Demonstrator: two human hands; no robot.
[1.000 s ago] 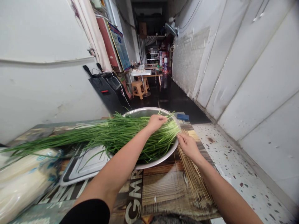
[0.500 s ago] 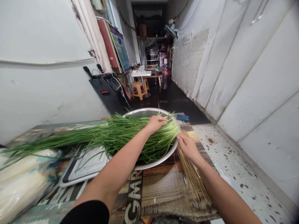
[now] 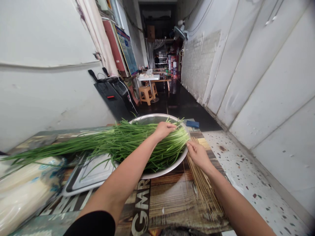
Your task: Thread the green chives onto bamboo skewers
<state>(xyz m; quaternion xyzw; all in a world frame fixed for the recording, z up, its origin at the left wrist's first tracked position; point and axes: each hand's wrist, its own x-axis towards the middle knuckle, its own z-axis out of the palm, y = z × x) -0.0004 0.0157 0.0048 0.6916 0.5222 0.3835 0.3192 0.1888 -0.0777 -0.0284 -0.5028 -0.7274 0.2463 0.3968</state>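
Observation:
A large heap of green chives (image 3: 137, 141) lies in a round metal basin (image 3: 169, 172), leafy ends trailing far left and pale stem ends gathered at the right rim. My left hand (image 3: 165, 130) reaches over the heap, its fingers closed on chives near the pale ends. At the basin's right rim, my right hand (image 3: 197, 153) is closed in a pinch beside the stem ends; whatever lies between its fingertips is too small to make out. Beneath and below that hand, many thin bamboo skewers (image 3: 205, 190) are spread on the wood-patterned table (image 3: 172, 203).
Left of the basin is a metal tray (image 3: 73, 183) holding a white lid-like piece (image 3: 98, 170). Plastic-wrapped pale packages (image 3: 27, 193) sit at the near left. A blue box (image 3: 192, 124) rests behind the basin's right side. Beyond are a black machine (image 3: 113, 95) and stools (image 3: 145, 94).

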